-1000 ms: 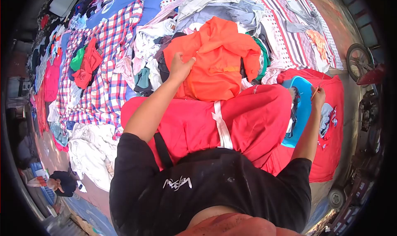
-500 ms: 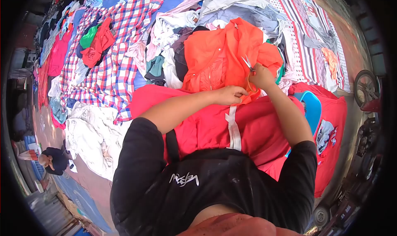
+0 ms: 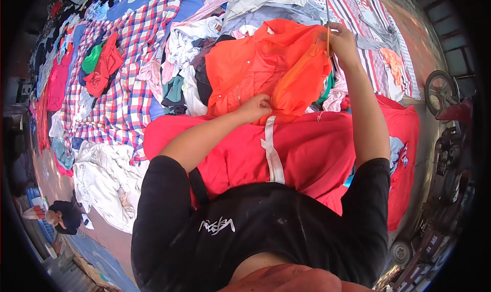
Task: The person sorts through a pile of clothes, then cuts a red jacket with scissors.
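Observation:
An orange-red jacket [image 3: 245, 62] with snaps and a zip lies spread before me, partly over my lap. My left hand [image 3: 257, 108] is closed at its lower edge, pinching the fabric. Up at the right, my right hand [image 3: 340, 42] holds orange-handled scissors [image 3: 328, 34], seen edge-on with the blades pointing away from me. The same hand is at the end of the jacket's sleeve [image 3: 305, 74], which is drawn out taut. Whether the fingers also grip the cloth is hard to see. Red cloth [image 3: 312, 143] with a white strap [image 3: 273, 156] covers my lap.
A checked cloth [image 3: 133, 62] with a red and green bundle lies on the left, white cloth [image 3: 105, 177] nearer me. Grey garments [image 3: 266, 5] are heaped behind the jacket. A wheel [image 3: 440, 92] stands far right; another person [image 3: 64, 216] is at the lower left.
My right hand has moved up and away with the scissors, and the jacket's sleeve is now stretched out to the right. My left hand has shifted left and slightly toward the jacket's middle.

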A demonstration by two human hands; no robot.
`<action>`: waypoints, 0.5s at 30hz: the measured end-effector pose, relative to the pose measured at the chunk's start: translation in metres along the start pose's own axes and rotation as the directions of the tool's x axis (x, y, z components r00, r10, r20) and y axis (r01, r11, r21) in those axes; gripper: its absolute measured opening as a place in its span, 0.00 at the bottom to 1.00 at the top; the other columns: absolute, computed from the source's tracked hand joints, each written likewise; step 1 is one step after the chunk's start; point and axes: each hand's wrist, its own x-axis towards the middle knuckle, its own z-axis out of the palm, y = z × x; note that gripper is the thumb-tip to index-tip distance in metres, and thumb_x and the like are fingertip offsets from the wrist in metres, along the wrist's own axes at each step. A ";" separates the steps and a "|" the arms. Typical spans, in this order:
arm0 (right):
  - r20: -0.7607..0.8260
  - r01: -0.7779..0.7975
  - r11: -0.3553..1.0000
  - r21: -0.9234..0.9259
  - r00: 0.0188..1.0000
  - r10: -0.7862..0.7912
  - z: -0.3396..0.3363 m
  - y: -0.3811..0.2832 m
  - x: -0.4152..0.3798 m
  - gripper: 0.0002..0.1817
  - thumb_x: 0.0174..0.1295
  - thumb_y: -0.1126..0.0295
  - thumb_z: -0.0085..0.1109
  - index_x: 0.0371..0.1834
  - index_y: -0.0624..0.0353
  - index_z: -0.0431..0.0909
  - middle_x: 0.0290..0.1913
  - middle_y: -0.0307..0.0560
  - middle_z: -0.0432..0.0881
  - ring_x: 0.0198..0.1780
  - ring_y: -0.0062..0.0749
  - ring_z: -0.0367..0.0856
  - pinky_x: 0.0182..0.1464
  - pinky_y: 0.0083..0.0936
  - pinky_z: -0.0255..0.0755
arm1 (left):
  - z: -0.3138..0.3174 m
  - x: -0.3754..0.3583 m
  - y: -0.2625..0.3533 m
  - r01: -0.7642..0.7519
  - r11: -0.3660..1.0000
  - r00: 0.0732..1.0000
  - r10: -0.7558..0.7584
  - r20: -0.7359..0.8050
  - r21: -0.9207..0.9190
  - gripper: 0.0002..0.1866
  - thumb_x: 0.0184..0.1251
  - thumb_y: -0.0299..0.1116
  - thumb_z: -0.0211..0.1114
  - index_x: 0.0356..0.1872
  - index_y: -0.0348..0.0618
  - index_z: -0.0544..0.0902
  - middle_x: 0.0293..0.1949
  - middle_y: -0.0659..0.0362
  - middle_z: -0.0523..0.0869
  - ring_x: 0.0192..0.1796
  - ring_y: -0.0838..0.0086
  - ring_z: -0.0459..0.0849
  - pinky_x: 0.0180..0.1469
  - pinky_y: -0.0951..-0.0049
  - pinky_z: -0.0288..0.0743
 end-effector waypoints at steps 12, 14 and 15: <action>0.059 0.237 0.761 0.603 0.939 -0.339 -0.027 -0.090 -0.026 0.21 0.54 0.81 0.72 0.52 0.63 0.78 0.41 0.42 0.84 0.39 0.25 0.85 0.44 0.20 0.80 | -0.004 -0.029 0.111 -0.147 0.912 0.963 0.221 -0.154 0.384 0.20 0.57 0.36 0.69 0.47 0.35 0.82 0.45 0.45 0.85 0.49 0.54 0.85 0.51 0.62 0.77; 0.006 0.294 0.729 0.618 0.925 -0.379 -0.036 -0.112 -0.022 0.19 0.55 0.81 0.71 0.51 0.62 0.80 0.41 0.42 0.85 0.39 0.25 0.85 0.43 0.20 0.81 | -0.010 -0.042 0.140 -0.088 0.852 0.976 0.177 -0.127 0.516 0.18 0.55 0.33 0.69 0.44 0.34 0.80 0.40 0.46 0.84 0.46 0.56 0.84 0.50 0.65 0.76; -0.025 0.399 0.671 0.625 0.869 -0.494 -0.039 -0.122 -0.014 0.21 0.59 0.78 0.70 0.55 0.63 0.77 0.44 0.42 0.84 0.42 0.27 0.86 0.45 0.22 0.81 | -0.015 -0.046 0.147 -0.216 0.743 0.917 0.378 -0.130 0.634 0.18 0.54 0.34 0.69 0.44 0.34 0.82 0.42 0.46 0.85 0.47 0.55 0.85 0.50 0.63 0.77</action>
